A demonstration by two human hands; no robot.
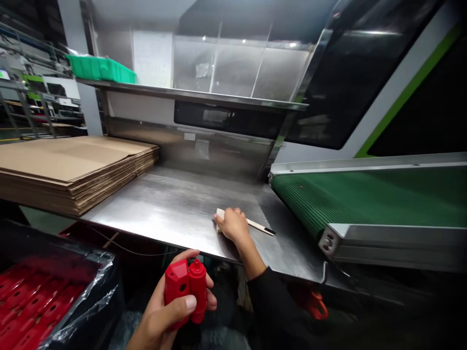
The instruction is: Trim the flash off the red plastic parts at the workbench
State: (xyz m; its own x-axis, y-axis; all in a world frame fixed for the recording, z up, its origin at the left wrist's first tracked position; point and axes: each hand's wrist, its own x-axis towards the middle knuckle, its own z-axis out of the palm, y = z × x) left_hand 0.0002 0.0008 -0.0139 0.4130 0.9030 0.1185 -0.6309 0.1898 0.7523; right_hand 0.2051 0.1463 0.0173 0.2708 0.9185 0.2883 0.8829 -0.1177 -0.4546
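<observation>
Head view: red moulded plastic part [186, 288] was gripped in left hand [164, 311], below steel table [171, 209] edge. Right hand [233, 226] was closed on cream-handled knife [255, 225] on table. Step judged: tool pick-up; lift called for next.

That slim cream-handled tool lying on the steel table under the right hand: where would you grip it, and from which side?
Probably by the pale handle end, which the right hand already covers. The tool lies flat on the steel table with its dark tip pointing toward the green conveyor, so come from above, fingers pinching across the narrow handle, away from the tip.
</observation>
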